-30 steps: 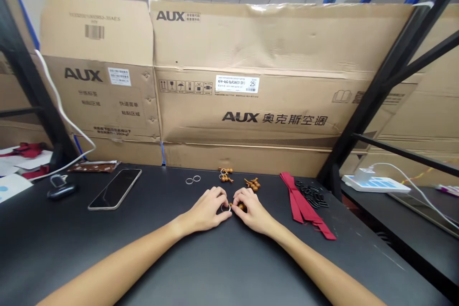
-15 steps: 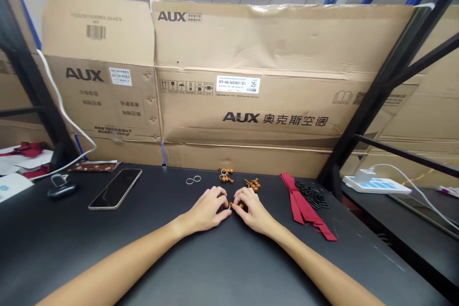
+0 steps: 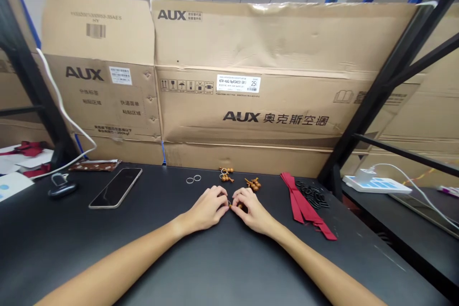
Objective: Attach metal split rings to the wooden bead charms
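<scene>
Over the middle of the black table, my left hand [image 3: 209, 207] and my right hand [image 3: 251, 209] face each other, fingertips almost meeting. My left thumb and forefinger are pinched on a small metal ring, mostly hidden by the fingers. In my right hand is a small brown wooden gourd charm [image 3: 240, 206], partly covered by the fingers, its cord end lying against the ring. Beyond my right hand lies a little heap of gourd charms [image 3: 253, 183]. Gourd charms with a ring [image 3: 225, 175] lie farther back, and two loose metal rings [image 3: 193, 180] rest to the left.
A smartphone [image 3: 115, 188], a dark rounded object [image 3: 62, 190] and a brown wrapper [image 3: 95, 166] are at the left. Red ribbon strips [image 3: 304, 208] and a pile of black clips [image 3: 313, 194] sit at the right. Cardboard [image 3: 247, 105] walls the table's back edge.
My left thumb and fingertips have closed in slightly, and my right fingers have shifted a little left toward them. The other objects have stayed in place.
</scene>
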The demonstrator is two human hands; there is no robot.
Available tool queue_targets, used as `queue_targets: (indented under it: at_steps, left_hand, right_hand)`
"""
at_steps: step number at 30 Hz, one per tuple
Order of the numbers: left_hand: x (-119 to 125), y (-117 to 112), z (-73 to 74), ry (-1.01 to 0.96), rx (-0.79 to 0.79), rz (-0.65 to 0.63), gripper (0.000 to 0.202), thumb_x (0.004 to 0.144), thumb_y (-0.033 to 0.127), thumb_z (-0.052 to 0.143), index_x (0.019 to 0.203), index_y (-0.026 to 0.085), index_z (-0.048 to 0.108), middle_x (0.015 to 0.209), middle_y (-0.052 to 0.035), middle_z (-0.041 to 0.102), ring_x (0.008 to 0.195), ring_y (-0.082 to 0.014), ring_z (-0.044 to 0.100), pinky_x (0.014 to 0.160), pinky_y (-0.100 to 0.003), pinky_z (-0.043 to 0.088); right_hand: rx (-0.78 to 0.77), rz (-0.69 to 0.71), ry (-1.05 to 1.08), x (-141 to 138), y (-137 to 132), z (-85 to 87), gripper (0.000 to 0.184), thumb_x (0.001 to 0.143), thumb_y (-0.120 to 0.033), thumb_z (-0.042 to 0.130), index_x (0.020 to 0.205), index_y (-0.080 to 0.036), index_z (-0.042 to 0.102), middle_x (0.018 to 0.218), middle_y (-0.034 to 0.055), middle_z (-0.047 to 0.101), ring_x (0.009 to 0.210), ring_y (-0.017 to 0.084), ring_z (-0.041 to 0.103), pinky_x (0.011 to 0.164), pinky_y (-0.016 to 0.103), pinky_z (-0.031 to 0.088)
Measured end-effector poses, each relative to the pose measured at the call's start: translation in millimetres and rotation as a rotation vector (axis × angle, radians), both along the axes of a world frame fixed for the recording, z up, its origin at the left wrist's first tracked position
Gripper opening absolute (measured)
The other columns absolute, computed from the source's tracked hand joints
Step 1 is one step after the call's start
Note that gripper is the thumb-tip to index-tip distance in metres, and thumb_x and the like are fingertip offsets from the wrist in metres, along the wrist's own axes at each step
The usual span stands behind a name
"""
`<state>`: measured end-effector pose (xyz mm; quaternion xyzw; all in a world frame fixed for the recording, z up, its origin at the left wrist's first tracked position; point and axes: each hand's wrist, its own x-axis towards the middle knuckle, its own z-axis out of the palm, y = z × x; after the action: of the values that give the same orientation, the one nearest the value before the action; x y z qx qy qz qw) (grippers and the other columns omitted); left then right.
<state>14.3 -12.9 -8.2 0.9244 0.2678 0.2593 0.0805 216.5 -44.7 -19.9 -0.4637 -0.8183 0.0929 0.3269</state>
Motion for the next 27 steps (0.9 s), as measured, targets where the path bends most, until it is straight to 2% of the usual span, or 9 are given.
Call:
queue_targets:
  at_steps: [5, 9, 12, 18, 23, 27]
  left_hand:
    - [0.1, 1.0, 0.2, -0.007, -0.020, -0.023, 0.012, 0.091, 0.022, 0.050, 0.084, 0.020, 0.060, 0.107, -0.0048, 0.054, 0.098, -0.0194, 0.052, 0.088, -0.034, 0.042]
    - [0.5, 0.6, 0.1, -0.015, -0.027, -0.002, 0.009, 0.088, 0.026, 0.056, 0.082, 0.019, 0.060, 0.107, -0.0051, 0.054, 0.098, -0.0201, 0.052, 0.089, -0.035, 0.042]
    - [0.3, 0.5, 0.5, -0.014, -0.032, 0.000, 0.011, 0.090, 0.023, 0.053, 0.082, 0.019, 0.059, 0.107, -0.0058, 0.054, 0.099, -0.0204, 0.052, 0.089, -0.036, 0.042]
    - [-0.6, -0.5, 1.8, -0.011, -0.052, -0.036, 0.013, 0.091, 0.019, 0.048, 0.084, 0.019, 0.059, 0.110, -0.0062, 0.054, 0.099, -0.0199, 0.052, 0.090, -0.036, 0.042]
    - [-0.3, -1.9, 1.0, -0.008, -0.036, -0.019, 0.009, 0.088, 0.028, 0.056, 0.086, 0.020, 0.060, 0.109, -0.0064, 0.054, 0.100, -0.0216, 0.052, 0.092, -0.038, 0.041]
    - [-0.5, -2.0, 1.7, -0.002, -0.010, -0.032, 0.014, 0.091, 0.022, 0.049, 0.083, 0.019, 0.060, 0.110, -0.0064, 0.054, 0.099, -0.0206, 0.051, 0.090, -0.037, 0.041]
  right_hand:
    - [0.013, -0.117, 0.008, 2.4, 4.5, -4.5, 0.008, 0.085, -0.020, 0.055, 0.077, -0.020, 0.056, 0.096, 0.0054, 0.058, 0.092, 0.021, 0.051, 0.085, 0.040, 0.040]
    - [0.008, -0.037, 0.026, 1.3, 1.9, -0.7, 0.008, 0.085, -0.020, 0.056, 0.077, -0.020, 0.056, 0.096, 0.0054, 0.058, 0.093, 0.021, 0.051, 0.086, 0.039, 0.041]
    - [-0.007, 0.036, 0.037, -0.8, -1.1, 2.1, 0.010, 0.086, -0.022, 0.055, 0.077, -0.021, 0.057, 0.098, 0.0059, 0.058, 0.094, 0.021, 0.051, 0.088, 0.039, 0.041]
    - [0.025, -0.104, 0.057, 2.3, 4.7, -4.0, 0.010, 0.084, -0.020, 0.054, 0.075, -0.020, 0.057, 0.095, 0.0067, 0.058, 0.093, 0.022, 0.051, 0.086, 0.041, 0.041]
    - [-0.002, -0.026, 0.068, 2.0, 1.4, 0.9, 0.008, 0.084, -0.021, 0.055, 0.077, -0.021, 0.058, 0.100, 0.0071, 0.057, 0.094, 0.022, 0.052, 0.087, 0.041, 0.042]
    - [-0.014, 0.003, 0.037, 0.2, -1.4, 3.2, 0.008, 0.084, -0.020, 0.055, 0.077, -0.021, 0.058, 0.104, 0.0073, 0.056, 0.098, 0.022, 0.051, 0.090, 0.042, 0.041]
